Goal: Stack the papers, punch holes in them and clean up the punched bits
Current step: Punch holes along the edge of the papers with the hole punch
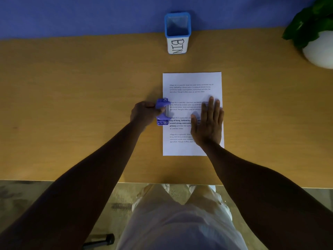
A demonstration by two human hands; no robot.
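A stack of white printed papers (187, 80) lies flat on the wooden desk (72, 105), a little right of centre. A purple hole punch (163, 112) sits on the stack's left edge, about halfway along it. My left hand (144, 114) grips the punch from the left, fingers wrapped over its handle. My right hand (208, 121) lies flat, fingers spread, on the right half of the top sheet. A small blue-rimmed container labelled "BIN" (177, 46) stands at the desk's far edge, straight beyond the papers. No punched bits show on the desk.
A potted plant in a white round pot (319, 49) stands at the far right corner. A blue wall rises behind the desk. The desk's near edge runs just in front of my legs, with a dark object on the floor at lower left (100, 240).
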